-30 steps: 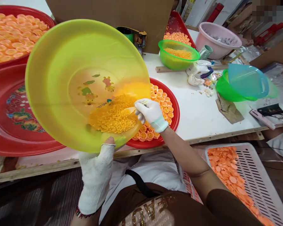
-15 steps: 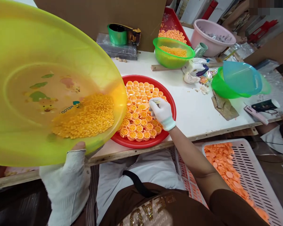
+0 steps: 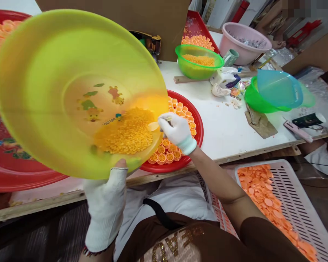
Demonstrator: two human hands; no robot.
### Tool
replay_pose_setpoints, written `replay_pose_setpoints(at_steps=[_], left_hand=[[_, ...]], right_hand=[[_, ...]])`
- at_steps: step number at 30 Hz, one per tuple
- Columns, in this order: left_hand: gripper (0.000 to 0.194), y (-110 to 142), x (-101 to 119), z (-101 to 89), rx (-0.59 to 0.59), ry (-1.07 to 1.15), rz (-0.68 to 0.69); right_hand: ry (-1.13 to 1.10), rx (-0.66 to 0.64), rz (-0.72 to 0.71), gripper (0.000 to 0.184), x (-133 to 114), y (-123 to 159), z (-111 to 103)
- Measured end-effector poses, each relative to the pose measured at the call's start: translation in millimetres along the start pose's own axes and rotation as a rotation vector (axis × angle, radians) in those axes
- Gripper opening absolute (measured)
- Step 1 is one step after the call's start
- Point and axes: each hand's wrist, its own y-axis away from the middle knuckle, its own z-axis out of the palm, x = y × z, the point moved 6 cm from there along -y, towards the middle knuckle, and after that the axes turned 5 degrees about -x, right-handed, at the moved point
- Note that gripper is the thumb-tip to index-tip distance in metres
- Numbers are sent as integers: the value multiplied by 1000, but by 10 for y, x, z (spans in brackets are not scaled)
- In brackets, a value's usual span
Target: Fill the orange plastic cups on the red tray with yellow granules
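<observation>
My left hand (image 3: 106, 200), in a white glove, grips the near rim of a large yellow-green plastic basin (image 3: 57, 72) and holds it tilted above the table. A heap of small yellow pellets (image 3: 125, 134) lies in its low side. My right hand (image 3: 176, 131), also gloved, pinches a small pale spoon (image 3: 154, 126) whose bowl reaches over the basin's rim into the pellets. Below it a red round tray (image 3: 196, 125) holds several small orange caps (image 3: 166, 151), many filled with yellow pellets.
A big red tray (image 3: 13, 171) lies at the left. Farther back stand a green bowl of pellets (image 3: 199, 62), a pink basin (image 3: 244, 42), and stacked blue and green bowls (image 3: 278, 94). A white slotted crate of orange discs (image 3: 268, 193) sits at my right.
The basin swung back to the right over the red tray. My right hand moved from the caps on the tray back to the basin's rim, and the spoon is in the pellets again.
</observation>
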Motion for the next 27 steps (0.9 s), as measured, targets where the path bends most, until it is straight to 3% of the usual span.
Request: replay_pose_setpoints(at_steps=[3, 5, 10, 14, 19, 27], left_hand=[[40, 13, 14, 27, -44, -32, 51], [39, 15, 9, 20, -53, -28, 43], [44, -13, -62, -34, -25, 47, -48], [50, -53, -43, -94, 10, 72, -8], [48, -71, 85, -175, 78, 11, 25], [43, -70, 166, -239, 107, -60, -63]], right_hand=[[-151, -118, 200, 9, 58, -5, 214], [-258, -118, 256, 9, 90, 1, 232], [-467, -52, 242, 14, 174, -28, 6], [-510, 4, 249, 19, 301, -77, -266], [-305, 166, 184, 17, 478, -100, -576], [195, 246, -83, 19, 499, -46, -579]])
